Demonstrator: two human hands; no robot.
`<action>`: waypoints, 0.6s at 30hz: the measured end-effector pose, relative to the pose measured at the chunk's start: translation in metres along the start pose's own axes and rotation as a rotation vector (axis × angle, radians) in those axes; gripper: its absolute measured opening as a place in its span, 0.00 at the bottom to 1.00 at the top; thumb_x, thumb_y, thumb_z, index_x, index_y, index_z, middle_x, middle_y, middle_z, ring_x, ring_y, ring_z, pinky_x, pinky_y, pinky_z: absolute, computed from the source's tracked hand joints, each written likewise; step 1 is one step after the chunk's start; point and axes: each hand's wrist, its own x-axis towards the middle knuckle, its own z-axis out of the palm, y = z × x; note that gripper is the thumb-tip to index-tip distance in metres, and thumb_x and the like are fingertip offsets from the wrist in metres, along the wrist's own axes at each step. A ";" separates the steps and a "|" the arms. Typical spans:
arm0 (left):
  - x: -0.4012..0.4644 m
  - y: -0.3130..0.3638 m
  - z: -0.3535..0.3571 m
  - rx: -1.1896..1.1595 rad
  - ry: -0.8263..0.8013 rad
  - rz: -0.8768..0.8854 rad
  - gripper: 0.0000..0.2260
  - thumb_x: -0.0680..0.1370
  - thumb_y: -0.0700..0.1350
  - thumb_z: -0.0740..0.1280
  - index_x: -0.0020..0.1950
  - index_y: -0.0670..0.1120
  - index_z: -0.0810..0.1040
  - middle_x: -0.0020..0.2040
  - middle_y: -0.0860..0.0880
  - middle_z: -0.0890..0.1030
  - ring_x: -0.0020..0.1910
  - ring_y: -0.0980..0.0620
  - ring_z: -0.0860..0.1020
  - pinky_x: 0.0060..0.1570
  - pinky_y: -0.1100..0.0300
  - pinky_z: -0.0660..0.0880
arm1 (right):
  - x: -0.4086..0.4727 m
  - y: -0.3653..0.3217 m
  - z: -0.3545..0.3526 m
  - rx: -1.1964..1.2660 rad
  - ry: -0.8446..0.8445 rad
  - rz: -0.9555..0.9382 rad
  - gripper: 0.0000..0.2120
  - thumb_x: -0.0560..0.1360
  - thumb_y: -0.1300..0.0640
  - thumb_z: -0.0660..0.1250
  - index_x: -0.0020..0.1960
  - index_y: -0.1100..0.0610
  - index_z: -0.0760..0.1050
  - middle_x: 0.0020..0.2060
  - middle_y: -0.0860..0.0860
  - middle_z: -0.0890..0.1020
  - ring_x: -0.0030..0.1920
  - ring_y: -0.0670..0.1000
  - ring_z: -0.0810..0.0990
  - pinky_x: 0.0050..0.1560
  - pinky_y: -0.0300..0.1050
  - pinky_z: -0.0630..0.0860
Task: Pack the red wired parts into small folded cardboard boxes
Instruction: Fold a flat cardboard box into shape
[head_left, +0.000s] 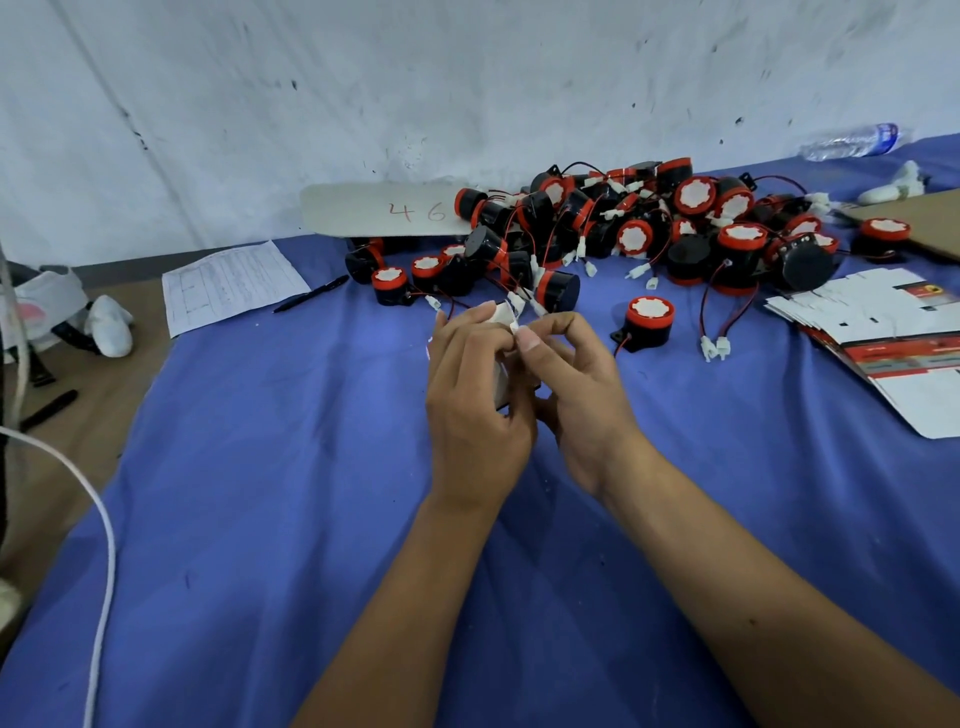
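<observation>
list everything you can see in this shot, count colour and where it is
small white folded cardboard box: one, white, held in both hands at centre
red and black round wired parts: a large pile, too many to count, far centre to right on the blue cloth
single red and black wired part: one, apart from the pile, right of the hands
flat printed cardboard box blanks: a stack, white with red, right edge
white card marked 46: one, against the wall
printed paper sheet: one, white, left
black pen: one, beside the sheet
clear plastic water bottle: one, lying far right
left hand: grips the box
right hand: pinches its flap
</observation>
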 end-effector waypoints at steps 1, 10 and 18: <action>0.001 0.001 0.000 -0.023 -0.021 0.003 0.08 0.76 0.31 0.70 0.52 0.40 0.77 0.56 0.47 0.81 0.67 0.46 0.77 0.71 0.47 0.70 | 0.001 -0.001 -0.001 0.016 -0.004 0.018 0.07 0.81 0.56 0.67 0.56 0.58 0.74 0.44 0.51 0.84 0.44 0.49 0.83 0.43 0.48 0.80; 0.004 -0.014 -0.015 -0.086 -0.391 -0.166 0.38 0.71 0.44 0.80 0.76 0.43 0.65 0.79 0.48 0.65 0.78 0.52 0.65 0.72 0.66 0.64 | 0.008 0.002 -0.014 -0.061 0.178 0.005 0.16 0.74 0.60 0.76 0.61 0.56 0.79 0.51 0.51 0.87 0.52 0.53 0.86 0.46 0.46 0.83; 0.005 -0.021 -0.020 0.006 -0.342 -0.275 0.39 0.69 0.49 0.83 0.75 0.50 0.69 0.70 0.54 0.75 0.69 0.54 0.74 0.63 0.73 0.67 | 0.013 0.004 -0.020 -0.238 0.006 -0.077 0.12 0.79 0.64 0.70 0.60 0.53 0.79 0.53 0.50 0.87 0.55 0.50 0.85 0.56 0.48 0.82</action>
